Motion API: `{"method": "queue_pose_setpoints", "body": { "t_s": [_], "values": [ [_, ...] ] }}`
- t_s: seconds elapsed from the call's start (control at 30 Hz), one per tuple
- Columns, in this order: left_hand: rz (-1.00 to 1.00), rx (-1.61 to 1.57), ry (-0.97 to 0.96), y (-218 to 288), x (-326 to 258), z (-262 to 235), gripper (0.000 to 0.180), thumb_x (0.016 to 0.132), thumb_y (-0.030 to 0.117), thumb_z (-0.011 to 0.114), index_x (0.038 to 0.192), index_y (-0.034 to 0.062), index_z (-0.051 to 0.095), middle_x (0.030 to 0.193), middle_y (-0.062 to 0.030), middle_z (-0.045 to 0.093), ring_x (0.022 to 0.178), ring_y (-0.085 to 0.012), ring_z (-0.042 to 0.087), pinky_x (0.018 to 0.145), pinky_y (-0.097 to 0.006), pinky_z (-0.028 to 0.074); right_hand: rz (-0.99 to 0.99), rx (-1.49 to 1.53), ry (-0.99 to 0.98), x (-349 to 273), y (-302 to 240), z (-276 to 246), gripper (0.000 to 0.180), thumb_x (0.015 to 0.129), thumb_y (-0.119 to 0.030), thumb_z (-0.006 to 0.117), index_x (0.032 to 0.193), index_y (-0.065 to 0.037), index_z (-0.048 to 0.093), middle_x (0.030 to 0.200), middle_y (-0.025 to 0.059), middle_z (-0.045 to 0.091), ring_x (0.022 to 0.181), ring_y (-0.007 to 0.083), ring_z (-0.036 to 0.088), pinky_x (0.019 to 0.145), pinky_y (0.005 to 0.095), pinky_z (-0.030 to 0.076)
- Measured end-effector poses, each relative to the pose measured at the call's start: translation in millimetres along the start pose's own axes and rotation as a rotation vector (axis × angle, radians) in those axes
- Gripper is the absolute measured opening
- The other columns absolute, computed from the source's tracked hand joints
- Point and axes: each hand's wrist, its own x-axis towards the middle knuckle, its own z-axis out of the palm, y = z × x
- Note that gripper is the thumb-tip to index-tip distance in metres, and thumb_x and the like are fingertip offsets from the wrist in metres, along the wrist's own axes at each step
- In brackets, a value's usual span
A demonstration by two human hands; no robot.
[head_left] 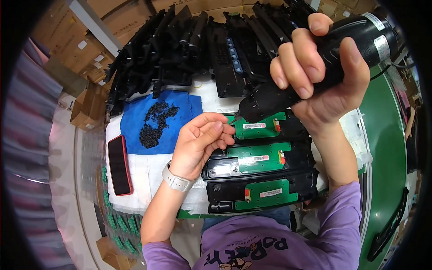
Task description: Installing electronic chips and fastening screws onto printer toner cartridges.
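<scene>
My right hand is wrapped round a black electric screwdriver. The tool slants down to the left, its bit close to the near-left corner of a green circuit board in the farthest black plastic housing. My left hand has thumb and forefinger pinched together beside the bit; whatever they hold is too small to make out. Nearer to me, two more black housings carry a middle board and a front board, both green with white labels.
Left of the housings, small black screws lie heaped on a blue cloth. A phone in a red case rests on the white table covering. Black plastic parts stand packed along the back. Cardboard boxes are at the left.
</scene>
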Motion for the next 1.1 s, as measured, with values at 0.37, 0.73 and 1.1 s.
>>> {"method": "queue_pose_setpoints", "body": {
  "t_s": [0.37,0.73,1.1],
  "values": [
    [0.025,-0.038,-0.049,-5.9,-1.9,1.9,0.018,0.089,0.007,0.059,0.105,-0.0004,0.056,0.091,-0.0116,0.066,0.079,-0.0165,0.065,0.069,-0.024,0.051,0.075,-0.161,0.172,-11.9,-1.8,20.0,0.034,0.092,-0.037,0.042,0.108,-0.008,0.047,0.064,-0.0013,0.045,0.047,0.0092,0.042,0.056,0.0291,0.041],
    [0.014,-0.018,-0.137,-5.2,-2.0,-0.7,0.021,0.088,0.008,0.06,0.105,-0.0026,0.055,0.095,-0.0144,0.066,0.085,-0.0197,0.066,0.07,-0.025,0.052,0.082,0.067,0.304,-11.6,6.3,12.9,0.029,0.092,-0.035,0.044,0.101,-0.008,0.049,0.062,-0.0021,0.042,0.047,0.0089,0.04,0.055,0.0285,0.039],
    [0.181,0.121,0.233,1.4,5.9,0.0,0.019,0.097,0.01,0.037,0.109,-0.0034,0.043,0.116,-0.0248,0.055,0.11,-0.0273,0.057,0.092,-0.029,0.047,0.204,-0.361,0.318,-6.7,24.8,-7.8,0.02,0.078,-0.018,0.066,0.078,-0.001,0.057,0.054,0.0044,0.052,0.041,0.0113,0.048,0.042,0.0247,0.038]
  ]
}}
